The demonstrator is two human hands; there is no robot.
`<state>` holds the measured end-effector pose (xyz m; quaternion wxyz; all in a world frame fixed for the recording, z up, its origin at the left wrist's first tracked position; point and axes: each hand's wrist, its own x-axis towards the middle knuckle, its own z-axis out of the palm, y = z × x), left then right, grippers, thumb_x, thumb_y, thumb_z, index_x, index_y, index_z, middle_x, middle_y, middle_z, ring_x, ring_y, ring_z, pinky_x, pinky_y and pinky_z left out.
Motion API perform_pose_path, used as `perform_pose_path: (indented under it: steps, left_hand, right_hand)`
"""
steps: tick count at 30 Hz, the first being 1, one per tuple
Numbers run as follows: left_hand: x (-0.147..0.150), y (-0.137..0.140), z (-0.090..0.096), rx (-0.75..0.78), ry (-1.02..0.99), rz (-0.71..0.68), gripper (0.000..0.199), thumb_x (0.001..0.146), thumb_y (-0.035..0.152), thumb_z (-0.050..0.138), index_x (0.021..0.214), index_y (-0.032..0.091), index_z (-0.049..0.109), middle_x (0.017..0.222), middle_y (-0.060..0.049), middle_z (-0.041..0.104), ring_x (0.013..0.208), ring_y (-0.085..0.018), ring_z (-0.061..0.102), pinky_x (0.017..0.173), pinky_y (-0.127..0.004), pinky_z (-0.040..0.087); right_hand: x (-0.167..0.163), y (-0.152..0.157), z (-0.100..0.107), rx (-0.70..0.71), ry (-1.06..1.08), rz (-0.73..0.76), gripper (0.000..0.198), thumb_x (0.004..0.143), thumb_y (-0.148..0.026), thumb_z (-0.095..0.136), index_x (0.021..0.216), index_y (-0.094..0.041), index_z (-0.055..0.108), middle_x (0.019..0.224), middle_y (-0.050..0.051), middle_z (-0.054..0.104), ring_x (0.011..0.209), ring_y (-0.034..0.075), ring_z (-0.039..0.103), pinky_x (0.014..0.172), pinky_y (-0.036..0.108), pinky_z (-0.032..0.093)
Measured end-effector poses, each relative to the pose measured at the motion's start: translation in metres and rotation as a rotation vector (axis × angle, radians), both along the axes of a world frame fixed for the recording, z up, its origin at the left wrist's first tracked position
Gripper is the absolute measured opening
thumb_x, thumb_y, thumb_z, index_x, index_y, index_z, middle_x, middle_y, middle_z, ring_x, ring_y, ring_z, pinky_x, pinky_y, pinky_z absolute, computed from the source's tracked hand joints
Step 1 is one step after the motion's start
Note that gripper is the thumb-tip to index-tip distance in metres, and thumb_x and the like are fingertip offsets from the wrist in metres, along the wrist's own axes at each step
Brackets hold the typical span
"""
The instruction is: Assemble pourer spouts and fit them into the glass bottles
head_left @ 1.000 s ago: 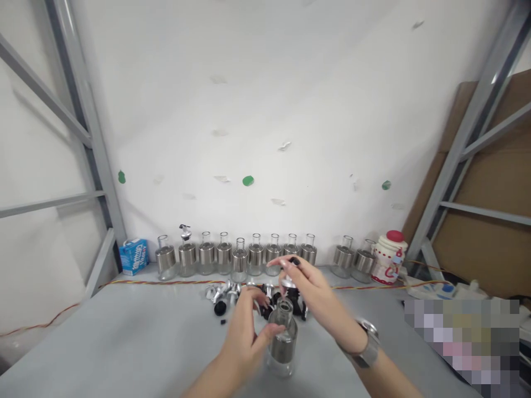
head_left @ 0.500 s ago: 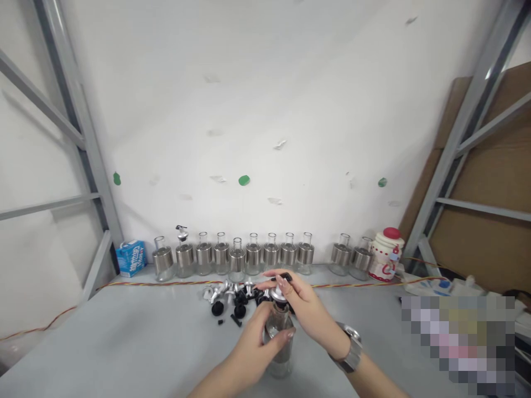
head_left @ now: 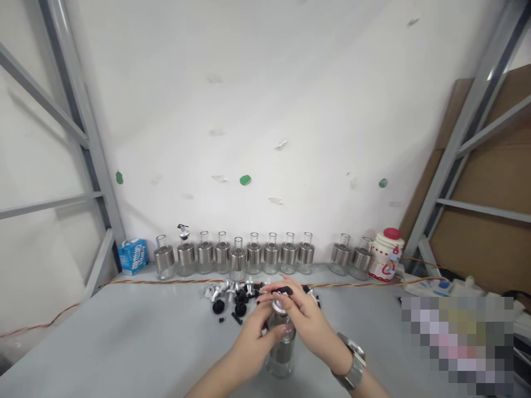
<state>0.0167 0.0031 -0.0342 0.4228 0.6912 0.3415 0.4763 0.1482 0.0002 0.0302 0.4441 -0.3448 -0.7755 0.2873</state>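
A glass bottle [head_left: 282,352] with a metal sleeve stands upright on the grey table near its front. My left hand [head_left: 258,338] is wrapped round the bottle's upper part, thumb across its front. Over the bottle's mouth, my right hand [head_left: 306,309] is closed on a silver pourer stopper [head_left: 280,305] with a black flap on top. The stopper sits at the top of the neck; how deep it goes is hidden by my fingers. Just behind my hands lies a pile of loose silver and black stopper parts [head_left: 233,293].
Several similar bottles [head_left: 204,255] line the wall, one with a stopper [head_left: 183,232]. A blue carton [head_left: 133,256] stands at the left end, a white jar with a red lid [head_left: 386,255] at the right. A twisted cable [head_left: 166,282] crosses the table; metal posts [head_left: 452,149] flank it.
My right hand has moved down with the stopper, which now sits lower against the bottle's neck. My left hand still grips the bottle, a little lower down in the view.
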Motion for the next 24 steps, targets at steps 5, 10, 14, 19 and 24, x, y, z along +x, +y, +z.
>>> perform_pose_path:
  steps: [5,10,14,19,24]
  left_hand:
    - [0.000,0.002,-0.001,-0.020,-0.015,-0.007,0.035,0.072,0.022,0.058,0.107,0.019,0.057,0.103,-0.006,0.061,0.092,-0.022,0.053,0.079,-0.034,0.041]
    - [0.000,0.002,0.002,-0.028,-0.057,-0.042,0.032,0.071,0.018,0.058,0.103,0.016,0.059,0.100,-0.005,0.062,0.092,-0.021,0.053,0.083,-0.033,0.040]
    - [-0.005,0.001,0.013,-0.096,-0.079,-0.165,0.032,0.072,0.020,0.059,0.104,0.017,0.059,0.100,-0.005,0.062,0.095,-0.022,0.053,0.085,-0.036,0.040]
    - [-0.016,0.006,0.023,-0.053,0.007,-0.184,0.027,0.076,0.025,0.055,0.102,0.021,0.062,0.113,-0.005,0.056,0.106,-0.023,0.048,0.094,-0.039,0.033]
    - [-0.021,0.013,0.021,-0.081,0.093,-0.153,0.033,0.077,0.027,0.053,0.109,0.020,0.055,0.107,-0.006,0.060,0.102,-0.022,0.052,0.091,-0.040,0.037]
  right_hand:
    - [-0.005,-0.001,-0.010,0.063,0.026,-0.055,0.029,0.089,-0.028,0.034,0.094,-0.025,0.063,0.098,0.001,0.063,0.098,0.015,0.054,0.107,0.044,0.006]
    - [-0.007,-0.003,-0.023,0.120,0.054,-0.143,0.027,0.088,-0.028,0.036,0.100,-0.026,0.060,0.100,0.001,0.063,0.100,0.016,0.053,0.107,0.047,0.003]
    - [-0.002,-0.006,-0.018,-0.039,0.070,-0.078,0.029,0.088,-0.032,0.036,0.109,-0.026,0.056,0.111,0.004,0.059,0.115,0.019,0.042,0.105,0.047,0.017]
    - [0.024,-0.005,-0.005,-0.261,0.088,0.208,0.046,0.086,-0.032,0.042,0.130,-0.026,0.031,0.132,0.006,0.040,0.120,0.018,0.038,0.100,0.040,0.031]
    - [0.044,-0.004,-0.005,-0.217,0.023,0.184,0.045,0.084,-0.027,0.046,0.127,-0.029,0.036,0.134,0.005,0.038,0.120,0.020,0.037,0.099,0.043,0.031]
